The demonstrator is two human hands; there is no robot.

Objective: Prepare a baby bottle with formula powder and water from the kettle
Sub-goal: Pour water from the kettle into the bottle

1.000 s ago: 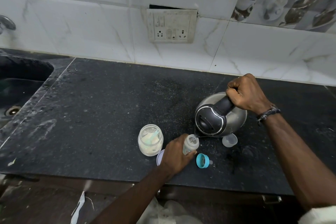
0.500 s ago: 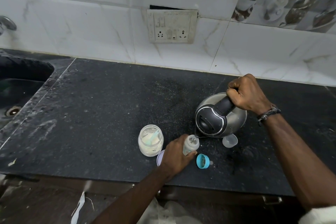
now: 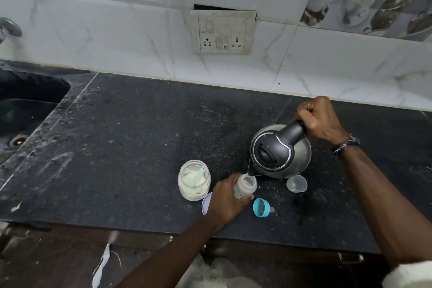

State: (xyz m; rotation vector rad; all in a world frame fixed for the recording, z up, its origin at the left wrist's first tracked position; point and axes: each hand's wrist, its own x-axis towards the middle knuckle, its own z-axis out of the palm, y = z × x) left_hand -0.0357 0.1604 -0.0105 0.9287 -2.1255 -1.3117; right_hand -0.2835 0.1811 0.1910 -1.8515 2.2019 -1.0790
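The right hand has its grip wrapped around the black handle of the rounded steel kettle, tilted with its spout over the mouth of the small clear baby bottle. The left hand grips that bottle near the front edge of the black speckled stone bench. Just left stands an open glass jar of pale formula powder; a teal bottle ring lies to the right.
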